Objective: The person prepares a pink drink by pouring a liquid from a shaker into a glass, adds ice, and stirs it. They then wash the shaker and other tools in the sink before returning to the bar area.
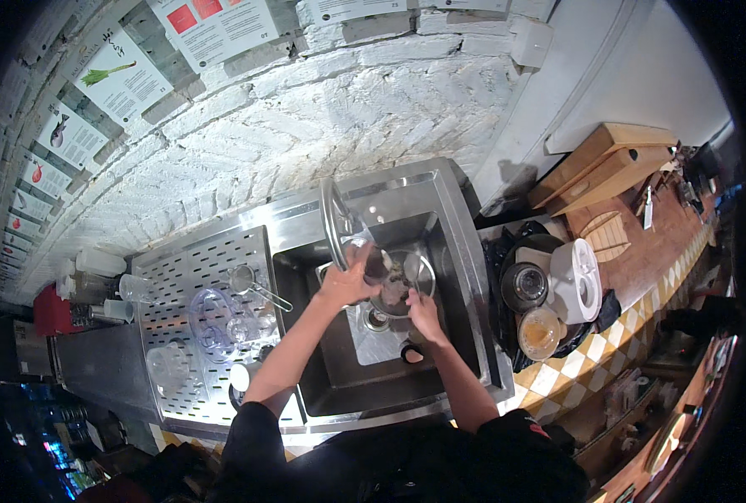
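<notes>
Dark printed lettering fills at least 3 white rectangular paper sheets on the white-painted rough brick wall [331,126]: the sheet with pink-red squares [218,32], the sheet picturing a green stalk [123,75] and the sheet picturing a dark fish-like shape [69,137] (their finest lines blur beyond reading).

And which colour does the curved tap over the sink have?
Shiny silver; the tap shows best in the head view.
</notes>
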Available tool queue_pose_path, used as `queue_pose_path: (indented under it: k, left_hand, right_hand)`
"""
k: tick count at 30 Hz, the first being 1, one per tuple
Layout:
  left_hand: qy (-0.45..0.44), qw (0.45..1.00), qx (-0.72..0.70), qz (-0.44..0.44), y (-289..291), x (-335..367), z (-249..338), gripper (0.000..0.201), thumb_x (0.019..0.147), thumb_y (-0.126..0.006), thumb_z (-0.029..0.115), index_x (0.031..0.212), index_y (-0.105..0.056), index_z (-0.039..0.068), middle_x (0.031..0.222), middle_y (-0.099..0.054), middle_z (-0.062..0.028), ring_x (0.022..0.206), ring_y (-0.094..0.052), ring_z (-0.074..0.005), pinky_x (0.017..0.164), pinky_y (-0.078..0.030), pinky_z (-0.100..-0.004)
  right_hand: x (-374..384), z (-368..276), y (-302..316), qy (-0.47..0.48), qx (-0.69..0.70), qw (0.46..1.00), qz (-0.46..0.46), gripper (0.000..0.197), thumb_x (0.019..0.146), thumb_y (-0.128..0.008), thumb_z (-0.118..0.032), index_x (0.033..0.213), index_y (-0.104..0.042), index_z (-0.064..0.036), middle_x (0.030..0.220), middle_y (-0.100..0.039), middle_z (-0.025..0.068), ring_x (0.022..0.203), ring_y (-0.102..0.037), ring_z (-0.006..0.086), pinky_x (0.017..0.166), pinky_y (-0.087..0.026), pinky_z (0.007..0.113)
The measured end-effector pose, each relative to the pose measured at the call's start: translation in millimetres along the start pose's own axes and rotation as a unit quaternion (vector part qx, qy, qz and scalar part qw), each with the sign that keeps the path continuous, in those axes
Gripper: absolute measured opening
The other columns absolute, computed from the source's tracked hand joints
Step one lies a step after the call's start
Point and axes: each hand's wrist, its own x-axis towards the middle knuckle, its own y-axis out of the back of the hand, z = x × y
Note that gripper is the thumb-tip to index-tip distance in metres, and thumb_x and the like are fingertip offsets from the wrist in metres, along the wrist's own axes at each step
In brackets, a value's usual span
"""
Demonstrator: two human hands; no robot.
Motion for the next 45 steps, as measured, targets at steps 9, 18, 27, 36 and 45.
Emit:
queue_pose_path:
  k: [9,18,27,36,45]
  left_hand:
    - [0.048,0.991,-0.042,-0.121,26,5,17,0.101,0.064,-0.085,0.047,0.143,-0.037,0.008,0.145,-0.04,-0.0252,0.122,-0.054,-0.0435,0.103,-0.045,-0.05]
    - [0.09,0.976,0.048,-0.19,8,14,-11,0.096,0.065,-0.076,0.059,0.145,-0.04,0.02,0.147,-0.044,-0.0212,0.129,-0.052,-0.0362,0.103,-0.045,-0.0464]
    - [0.003,0.981,0.131,-0.141,40,-4,15,0.079,0.069,-0.078,0.049,0.137,-0.049,0.02,0.126,-0.052,-0.0231,0.113,-0.06,-0.0405,0.092,-0.052,-0.0474]
    - [-0.069,0.981,0.097,-0.155,29,0,-7,0.061,0.075,-0.073,0.05,0.127,-0.06,0.021,0.13,-0.051,-0.0166,0.115,-0.058,-0.0363,0.087,-0.053,-0.0511]
    - [-0.117,0.988,0.054,-0.088,34,5,-19,0.058,0.075,-0.073,0.052,0.12,-0.066,0.015,0.119,-0.06,-0.015,0.11,-0.059,-0.0371,0.092,-0.049,-0.0503]
  right_hand:
    - [-75,33,42,0.041,-0.091,0.995,0.019,0.053,0.101,-0.045,-0.045,0.087,-0.064,0.0027,0.084,-0.068,0.0214,0.083,-0.067,0.0381,0.075,-0.05,0.044]
    - [-100,6,67,0.074,-0.084,0.993,0.032,0.047,0.101,-0.045,-0.04,0.086,-0.06,0.0018,0.081,-0.064,0.0234,0.083,-0.065,0.0429,0.073,-0.048,0.047]
    - [-105,18,74,0.035,-0.088,0.994,0.048,0.045,0.102,-0.047,-0.039,0.09,-0.061,0.0015,0.081,-0.063,0.0272,0.085,-0.062,0.0484,0.071,-0.047,0.052]
    - [-106,22,67,0.003,-0.099,0.995,-0.004,0.047,0.102,-0.046,-0.039,0.085,-0.065,0.0012,0.077,-0.066,0.0201,0.078,-0.067,0.0385,0.072,-0.049,0.044]
    - [-107,35,65,0.003,-0.095,0.995,-0.004,0.045,0.102,-0.046,-0.036,0.084,-0.065,0.0011,0.071,-0.063,0.0178,0.073,-0.066,0.0324,0.069,-0.048,0.042]
